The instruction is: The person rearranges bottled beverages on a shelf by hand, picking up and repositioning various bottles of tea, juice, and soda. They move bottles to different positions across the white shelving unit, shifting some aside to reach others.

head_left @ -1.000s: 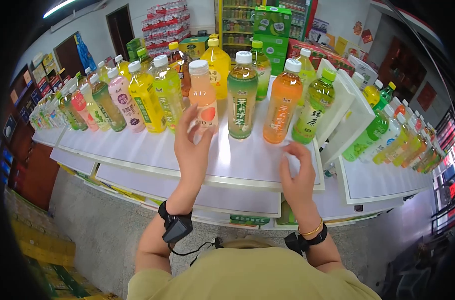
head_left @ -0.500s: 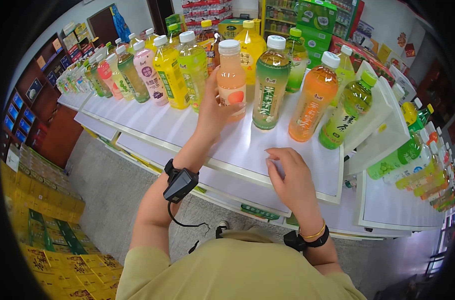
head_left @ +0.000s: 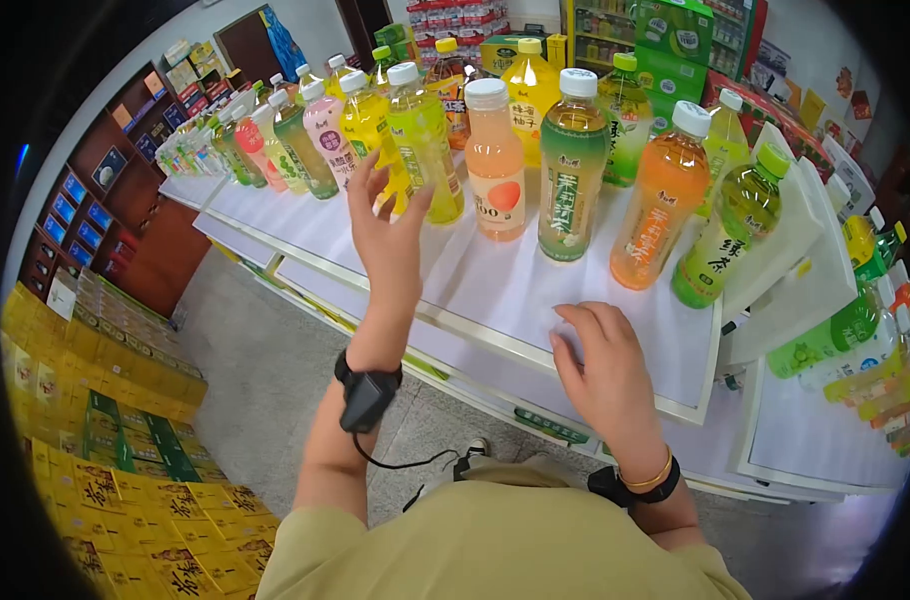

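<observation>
My left hand [head_left: 387, 240] is raised over the counter's front edge, fingers spread and holding nothing. It is nearest a yellow-green drink bottle [head_left: 427, 160] with a white cap, partly in front of a yellow bottle [head_left: 365, 125]. To its right, a peach-coloured drink bottle [head_left: 497, 170] stands upright and apart from the hand. Beyond that are a green-labelled tea bottle [head_left: 572, 175], an orange tea bottle [head_left: 658, 205] and a green tea bottle [head_left: 730, 235]. My right hand [head_left: 607, 365] hovers at the counter's front edge, fingers loosely bent and empty.
The white counter [head_left: 515, 310] carries a long row of bottles running back left. A white panel [head_left: 795, 260] stands at the right, with more bottles past it. Yellow cartons [head_left: 155, 510] are stacked on the floor at left; green boxes [head_left: 670, 75] stand behind.
My left hand has let go of the peach-coloured bottle and moved left, its fingers opening. The bottle stays standing in the row. My right hand stays near the counter edge; the view has shifted slightly.
</observation>
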`<action>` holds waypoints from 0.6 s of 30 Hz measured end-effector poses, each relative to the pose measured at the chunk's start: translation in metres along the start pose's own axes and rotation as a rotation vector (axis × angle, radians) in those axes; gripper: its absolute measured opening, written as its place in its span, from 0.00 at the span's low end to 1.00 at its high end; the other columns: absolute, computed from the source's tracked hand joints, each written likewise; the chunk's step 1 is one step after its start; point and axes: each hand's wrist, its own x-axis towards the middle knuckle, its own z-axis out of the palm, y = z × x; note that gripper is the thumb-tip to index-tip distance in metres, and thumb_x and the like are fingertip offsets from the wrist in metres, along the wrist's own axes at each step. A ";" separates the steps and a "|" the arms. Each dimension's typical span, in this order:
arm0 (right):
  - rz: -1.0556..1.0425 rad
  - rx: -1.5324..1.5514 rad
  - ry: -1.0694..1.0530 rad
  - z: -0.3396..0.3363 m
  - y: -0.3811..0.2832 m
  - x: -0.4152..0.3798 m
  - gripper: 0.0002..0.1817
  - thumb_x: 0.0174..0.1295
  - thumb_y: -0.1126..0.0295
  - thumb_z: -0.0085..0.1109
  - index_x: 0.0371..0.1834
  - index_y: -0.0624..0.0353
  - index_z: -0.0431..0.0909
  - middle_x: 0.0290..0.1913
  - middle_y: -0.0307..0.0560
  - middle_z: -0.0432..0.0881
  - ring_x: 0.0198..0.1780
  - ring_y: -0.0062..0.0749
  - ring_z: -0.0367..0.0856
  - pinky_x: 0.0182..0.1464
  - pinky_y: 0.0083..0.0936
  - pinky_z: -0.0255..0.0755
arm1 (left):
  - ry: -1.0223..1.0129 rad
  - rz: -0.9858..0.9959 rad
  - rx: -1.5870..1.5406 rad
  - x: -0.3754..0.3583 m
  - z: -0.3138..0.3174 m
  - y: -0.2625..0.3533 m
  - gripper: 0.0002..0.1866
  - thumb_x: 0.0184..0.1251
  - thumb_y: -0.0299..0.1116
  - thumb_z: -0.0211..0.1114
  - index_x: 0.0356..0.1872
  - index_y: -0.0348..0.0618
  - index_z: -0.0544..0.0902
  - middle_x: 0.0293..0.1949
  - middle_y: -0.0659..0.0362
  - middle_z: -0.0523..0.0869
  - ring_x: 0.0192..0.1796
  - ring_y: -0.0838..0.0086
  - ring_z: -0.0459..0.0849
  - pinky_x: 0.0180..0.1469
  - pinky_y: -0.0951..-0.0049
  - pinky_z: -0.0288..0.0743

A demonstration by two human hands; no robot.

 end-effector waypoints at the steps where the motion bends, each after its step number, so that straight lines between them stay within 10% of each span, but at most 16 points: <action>1: -0.004 -0.037 -0.011 0.001 0.000 0.000 0.15 0.63 0.73 0.66 0.53 0.62 0.78 0.47 0.50 0.80 0.49 0.47 0.79 0.54 0.41 0.73 | -0.048 -0.127 -0.059 0.007 0.000 -0.002 0.43 0.61 0.25 0.76 0.77 0.49 0.65 0.67 0.47 0.73 0.72 0.63 0.70 0.71 0.59 0.67; 5: -0.006 -0.102 -0.038 0.001 -0.001 0.000 0.16 0.63 0.73 0.66 0.54 0.61 0.78 0.48 0.49 0.79 0.51 0.46 0.79 0.56 0.40 0.73 | -0.250 -0.373 -0.008 0.026 0.008 -0.006 0.56 0.58 0.23 0.78 0.84 0.50 0.50 0.66 0.47 0.76 0.69 0.63 0.75 0.67 0.60 0.74; 18: -0.027 -0.097 -0.026 0.004 -0.001 0.000 0.17 0.62 0.73 0.67 0.54 0.62 0.79 0.49 0.50 0.79 0.50 0.46 0.78 0.55 0.41 0.74 | -0.284 -0.334 -0.004 0.027 0.008 -0.015 0.48 0.60 0.22 0.77 0.79 0.44 0.58 0.60 0.49 0.82 0.66 0.65 0.79 0.63 0.63 0.76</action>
